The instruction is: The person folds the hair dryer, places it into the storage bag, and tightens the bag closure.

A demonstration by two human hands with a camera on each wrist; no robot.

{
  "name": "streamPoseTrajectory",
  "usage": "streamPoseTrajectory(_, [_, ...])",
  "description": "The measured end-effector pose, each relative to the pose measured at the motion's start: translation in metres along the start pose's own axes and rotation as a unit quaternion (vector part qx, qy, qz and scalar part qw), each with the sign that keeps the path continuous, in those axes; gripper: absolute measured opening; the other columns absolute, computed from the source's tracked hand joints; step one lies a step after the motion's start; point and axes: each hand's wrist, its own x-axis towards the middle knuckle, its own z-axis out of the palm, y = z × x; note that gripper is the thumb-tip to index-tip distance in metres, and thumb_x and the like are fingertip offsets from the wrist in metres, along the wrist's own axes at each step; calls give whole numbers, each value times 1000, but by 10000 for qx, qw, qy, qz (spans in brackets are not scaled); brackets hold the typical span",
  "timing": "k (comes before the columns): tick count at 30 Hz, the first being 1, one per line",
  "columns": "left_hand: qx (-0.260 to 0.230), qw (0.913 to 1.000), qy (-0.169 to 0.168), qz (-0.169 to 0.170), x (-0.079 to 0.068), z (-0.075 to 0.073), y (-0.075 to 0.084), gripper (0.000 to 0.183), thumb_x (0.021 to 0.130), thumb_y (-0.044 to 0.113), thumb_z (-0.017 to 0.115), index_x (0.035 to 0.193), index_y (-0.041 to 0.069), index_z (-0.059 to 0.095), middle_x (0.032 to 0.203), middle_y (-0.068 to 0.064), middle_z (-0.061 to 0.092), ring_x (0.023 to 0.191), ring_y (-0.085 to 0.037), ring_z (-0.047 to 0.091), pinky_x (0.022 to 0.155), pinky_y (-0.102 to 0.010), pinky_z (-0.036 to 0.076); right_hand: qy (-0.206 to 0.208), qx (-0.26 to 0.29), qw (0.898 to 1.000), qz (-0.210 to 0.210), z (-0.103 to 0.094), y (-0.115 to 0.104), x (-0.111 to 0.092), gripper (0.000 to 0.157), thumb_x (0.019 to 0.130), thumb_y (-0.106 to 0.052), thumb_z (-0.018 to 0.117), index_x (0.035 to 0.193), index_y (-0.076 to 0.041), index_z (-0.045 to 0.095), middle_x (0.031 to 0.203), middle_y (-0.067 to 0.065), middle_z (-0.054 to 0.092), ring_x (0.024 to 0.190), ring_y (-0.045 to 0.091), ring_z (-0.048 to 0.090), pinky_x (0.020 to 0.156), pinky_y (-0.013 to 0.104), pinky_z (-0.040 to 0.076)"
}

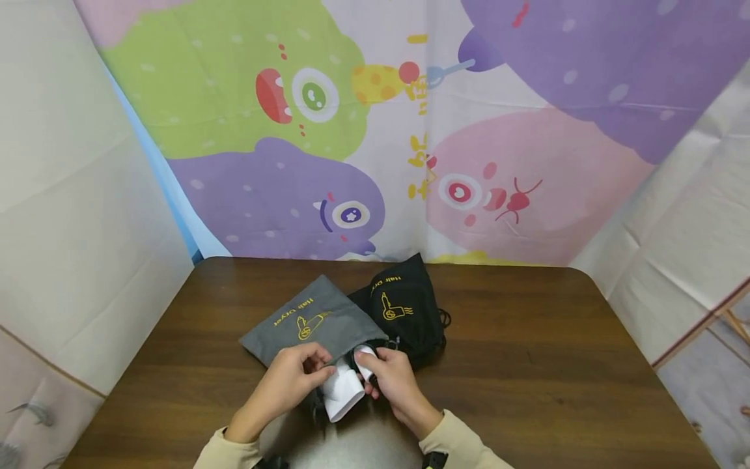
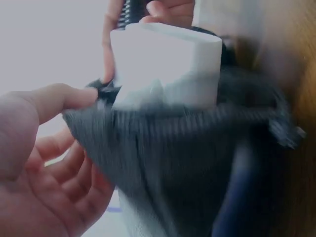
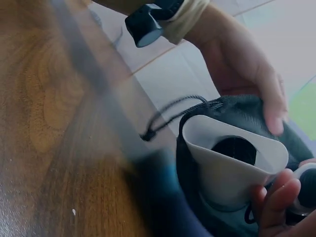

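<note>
A grey drawstring bag [image 1: 328, 319] printed "Hair Dryer" lies on the table with its mouth toward me. Out of that mouth sticks a white hair dryer [image 1: 342, 391]; its flat oval nozzle [image 3: 234, 148] has a dark round opening inside. My left hand [image 1: 293, 374] pinches the bag's rim between thumb and fingers, beside the nozzle. With my right hand [image 1: 398, 384] I grip a white round-ended part of the dryer [image 3: 308, 185], just right of the nozzle. A black ribbed cord piece [image 2: 132, 12] shows by the right fingers. The rest of the dryer is hidden inside the bag.
A black drawstring bag [image 1: 410, 312], also printed "Hair Dryer", lies behind and right of the grey one, partly under it. Both rest on a brown wooden table [image 1: 527, 365]. A cartoon-printed cloth [image 1: 398, 130] hangs behind the far edge, white cloths at the sides.
</note>
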Motion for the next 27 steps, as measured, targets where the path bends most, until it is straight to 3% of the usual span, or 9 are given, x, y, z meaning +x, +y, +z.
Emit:
streamPoseTrajectory(5, [503, 9972, 556, -24, 10, 10, 7, 16, 78, 12, 79, 89, 15, 68, 74, 8, 59, 66, -2, 52, 63, -20, 45, -283, -124, 9995, 0, 2, 2, 0, 19, 86, -17, 68, 86, 2, 63, 58, -2, 59, 43, 4, 50, 42, 17, 40])
streamPoseTrajectory(10, [942, 9905, 980, 194, 16, 15, 11, 23, 77, 16, 81, 97, 15, 70, 85, 4, 62, 75, -10, 59, 69, -26, 50, -391, -121, 9992, 42, 3, 3, 1, 17, 84, -14, 68, 86, 2, 63, 60, -1, 60, 45, 5, 51, 44, 18, 41])
streamPoseTrajectory(16, [1195, 9864, 1097, 272, 20, 15, 9, 16, 78, 12, 78, 93, 14, 73, 83, 3, 64, 75, -10, 61, 68, -29, 49, -569, -168, 9982, 50, 1, 3, 0, 15, 82, -11, 69, 87, 1, 61, 61, -2, 60, 49, 7, 52, 47, 19, 42])
streamPoseTrajectory(21, [1342, 9840, 1129, 310, 25, 16, 7, 9, 77, 7, 75, 85, 12, 74, 77, 3, 65, 68, -7, 60, 65, -28, 47, -873, -92, 9961, -55, 0, 5, -1, 25, 82, -8, 66, 101, 6, 60, 69, -3, 61, 57, 7, 53, 54, 20, 46])
streamPoseTrajectory(27, [1018, 9844, 1378, 412, 25, 16, 13, 7, 79, 6, 74, 82, 12, 73, 73, 5, 64, 65, -4, 58, 62, -23, 46, -1009, 68, 9943, -350, 3, 10, -1, 35, 85, -6, 62, 114, 13, 55, 82, -3, 62, 70, 7, 57, 62, 21, 47])
